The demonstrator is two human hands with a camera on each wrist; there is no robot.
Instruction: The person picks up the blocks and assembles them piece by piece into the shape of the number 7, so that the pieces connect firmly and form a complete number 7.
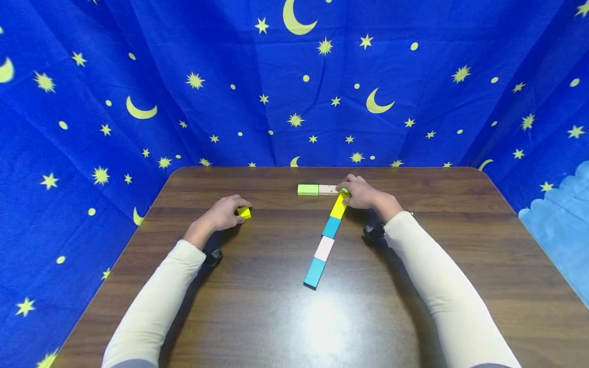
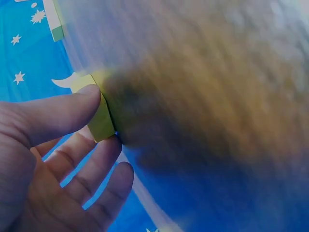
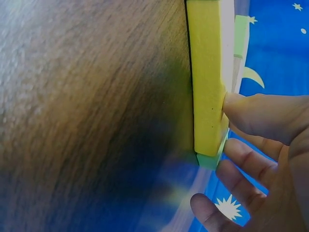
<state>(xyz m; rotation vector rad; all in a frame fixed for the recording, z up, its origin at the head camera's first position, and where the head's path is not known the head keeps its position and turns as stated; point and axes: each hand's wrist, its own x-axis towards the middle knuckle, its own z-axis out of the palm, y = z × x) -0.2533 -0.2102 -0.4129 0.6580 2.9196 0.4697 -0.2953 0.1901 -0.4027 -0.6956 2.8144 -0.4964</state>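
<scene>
My left hand (image 1: 225, 212) is at the left of the table, pinching a yellow block (image 1: 244, 212) between thumb and fingers. In the left wrist view the thumb lies across one face of that yellow block (image 2: 101, 118). Over on the right, my right hand (image 1: 361, 192) holds the far end of another yellow block (image 1: 338, 206), thumb against its edge. This one heads a slanting row with a blue block (image 1: 331, 227), a pink block (image 1: 324, 248) and a second blue block (image 1: 315, 273). A green block (image 3: 208, 161) shows at its far end, partly hidden by the fingers.
A light green block (image 1: 308, 190) and a whitish block (image 1: 327, 190) lie end to end, leading toward the right hand. The brown wooden table (image 1: 257, 317) meets a blue star-and-moon curtain (image 1: 230, 112) at the back and sides. Light blue cloth (image 1: 559, 230) hangs at right.
</scene>
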